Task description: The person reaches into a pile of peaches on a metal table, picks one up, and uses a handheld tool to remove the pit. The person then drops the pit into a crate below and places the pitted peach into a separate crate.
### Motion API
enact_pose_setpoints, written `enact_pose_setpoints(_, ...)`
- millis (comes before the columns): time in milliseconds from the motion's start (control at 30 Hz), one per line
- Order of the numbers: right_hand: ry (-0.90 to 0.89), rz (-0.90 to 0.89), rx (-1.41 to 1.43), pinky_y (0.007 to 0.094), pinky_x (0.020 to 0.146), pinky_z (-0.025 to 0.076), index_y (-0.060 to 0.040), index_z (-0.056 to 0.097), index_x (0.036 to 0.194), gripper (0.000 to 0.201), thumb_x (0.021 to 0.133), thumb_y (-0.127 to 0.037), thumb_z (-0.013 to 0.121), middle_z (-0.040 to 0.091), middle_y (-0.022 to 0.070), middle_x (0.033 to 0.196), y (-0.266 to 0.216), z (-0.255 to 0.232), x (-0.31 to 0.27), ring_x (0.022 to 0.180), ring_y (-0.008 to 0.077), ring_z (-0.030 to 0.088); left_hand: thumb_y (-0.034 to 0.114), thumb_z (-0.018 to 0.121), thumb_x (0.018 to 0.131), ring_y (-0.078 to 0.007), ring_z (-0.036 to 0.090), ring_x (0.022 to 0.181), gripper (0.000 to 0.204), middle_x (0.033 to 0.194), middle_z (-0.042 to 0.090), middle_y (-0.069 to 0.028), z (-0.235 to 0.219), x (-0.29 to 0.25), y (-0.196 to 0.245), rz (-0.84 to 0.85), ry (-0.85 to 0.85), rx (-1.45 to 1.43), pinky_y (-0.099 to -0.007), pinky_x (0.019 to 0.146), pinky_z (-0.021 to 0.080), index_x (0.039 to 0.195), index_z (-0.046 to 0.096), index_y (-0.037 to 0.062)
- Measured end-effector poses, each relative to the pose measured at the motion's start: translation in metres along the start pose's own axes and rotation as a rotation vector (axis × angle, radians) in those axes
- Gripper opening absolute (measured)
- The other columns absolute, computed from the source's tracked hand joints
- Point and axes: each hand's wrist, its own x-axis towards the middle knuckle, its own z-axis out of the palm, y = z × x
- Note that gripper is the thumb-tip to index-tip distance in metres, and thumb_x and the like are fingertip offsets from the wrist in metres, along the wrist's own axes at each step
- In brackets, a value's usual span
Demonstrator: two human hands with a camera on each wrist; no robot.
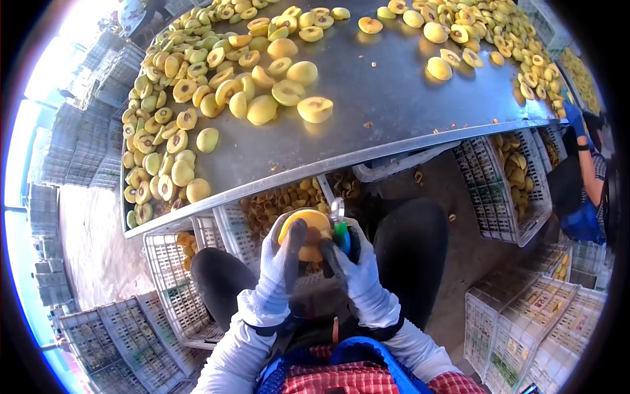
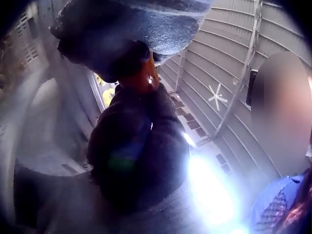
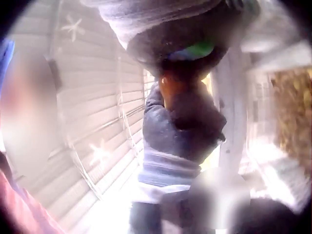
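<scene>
On the near side of the metal table (image 1: 387, 85), two forearms in pale sleeves (image 1: 239, 354) reach forward and angle inward above the spread knees. The left hand (image 1: 279, 259), in a pale glove with dark palm and fingers, grips a yellow fruit (image 1: 306, 222) just short of the table's near edge, its thumb upright against the fruit. The right hand (image 1: 359, 262), gloved alike, is closed round a green-handled tool (image 1: 340, 233), its dark fingertips at the fruit.

The head view shows the tool's metal ring (image 1: 338, 207); the right wrist view shows only a green patch of it under the hand, and the left wrist view adds a ceiling fan (image 2: 217, 96). The tool's long axis runs roughly away from the body, ring end toward the table. The fruit's rounded rim arches toward the table; its exact long axis cannot be told.

Below the table's near edge are a white crate (image 1: 176, 282) at left and a crate of fruit pieces (image 1: 485, 187) at right. Halved fruits (image 1: 262, 108) spread over the table's left and far right. Beyond its left end rise stacked crates (image 1: 82, 144); by its right end is another person (image 1: 586, 197).
</scene>
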Motion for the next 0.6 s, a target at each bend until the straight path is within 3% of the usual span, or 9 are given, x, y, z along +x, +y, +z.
enact_pose_setpoints(67, 0.048, -0.311, -0.462, 0.0282, 0.061, 0.049, 0.0003, 0.057, 0.102, 0.023, 0.084, -0.010, 0.067, 0.063, 0.0152, 0.087, -0.015, 0.002, -0.008, 0.074, 0.0190, 0.064, 0.034, 0.053, 0.094, -0.0134, 0.060, 0.090, 0.039, 0.099, 0.063, -0.0081, -0.001, -0.005, -0.006, 0.008, 0.103, 0.045, -0.0247, 0.079, 0.048, 0.114, 0.057, -0.0001)
enact_pose_setpoints(100, 0.020, -0.389, -0.674, 0.0347, 0.057, 0.049, -0.0018, 0.056, 0.097, 0.020, 0.085, -0.015, 0.066, 0.062, 0.0178, 0.082, -0.016, -0.002, -0.014, 0.069, 0.0289, 0.064, 0.034, 0.053, 0.094, -0.0140, 0.061, 0.088, 0.039, 0.097, 0.063, -0.0085, 0.001, -0.007, -0.008, 0.018, 0.150, -0.024, -0.0253, 0.078, 0.049, 0.112, 0.058, -0.0003)
enact_pose_setpoints(167, -0.105, -0.415, -0.792, 0.0379, 0.055, 0.048, -0.0038, 0.054, 0.094, 0.022, 0.086, -0.021, 0.064, 0.062, 0.0163, 0.074, -0.020, -0.002, -0.027, 0.064, 0.0321, 0.063, 0.037, 0.054, 0.094, -0.0111, 0.058, 0.081, 0.041, 0.090, 0.064, -0.0076, 0.001, -0.010, -0.010, 0.100, 0.157, 0.041, -0.0232, 0.072, 0.047, 0.106, 0.060, -0.0020)
enact_pose_setpoints(233, -0.086, -0.374, -0.792, 0.0389, 0.054, 0.048, -0.0044, 0.054, 0.094, 0.023, 0.088, -0.024, 0.063, 0.061, 0.0162, 0.070, -0.020, 0.001, -0.033, 0.062, 0.0330, 0.063, 0.038, 0.054, 0.094, -0.0116, 0.058, 0.081, 0.043, 0.089, 0.064, -0.0075, 0.008, -0.019, -0.001, 0.130, 0.172, 0.173, -0.0240, 0.073, 0.047, 0.106, 0.060, -0.0032)
enact_pose_setpoints(433, -0.023, -0.369, -0.675, 0.0384, 0.055, 0.048, -0.0036, 0.052, 0.092, 0.017, 0.089, -0.018, 0.060, 0.061, 0.0170, 0.070, -0.014, 0.010, -0.046, 0.063, 0.0347, 0.062, 0.028, 0.054, 0.094, -0.0153, 0.061, 0.086, 0.033, 0.097, 0.064, -0.0094, 0.016, -0.033, -0.012, 0.245, 0.228, 0.039, -0.0274, 0.078, 0.049, 0.109, 0.058, -0.0009)
enact_pose_setpoints(533, -0.109, -0.270, -0.673, 0.0388, 0.062, 0.050, -0.0014, 0.056, 0.101, 0.020, 0.087, -0.015, 0.061, 0.062, 0.0219, 0.084, -0.014, 0.009, -0.050, 0.073, 0.0354, 0.063, 0.026, 0.056, 0.093, -0.0147, 0.061, 0.087, 0.031, 0.097, 0.063, -0.0086, 0.012, -0.032, -0.018, 0.227, 0.223, 0.048, -0.0273, 0.078, 0.049, 0.109, 0.058, -0.0007)
enact_pose_setpoints(600, -0.111, -0.599, -0.874, 0.0400, 0.068, 0.050, 0.0006, 0.056, 0.109, 0.029, 0.084, -0.013, 0.062, 0.061, 0.0244, 0.095, 0.008, 0.005, -0.060, 0.081, 0.0361, 0.061, 0.028, 0.055, 0.094, -0.0143, 0.060, 0.084, 0.033, 0.096, 0.063, -0.0090, 0.006, -0.034, -0.016, 0.245, 0.177, 0.095, -0.0258, 0.076, 0.049, 0.109, 0.058, -0.0013)
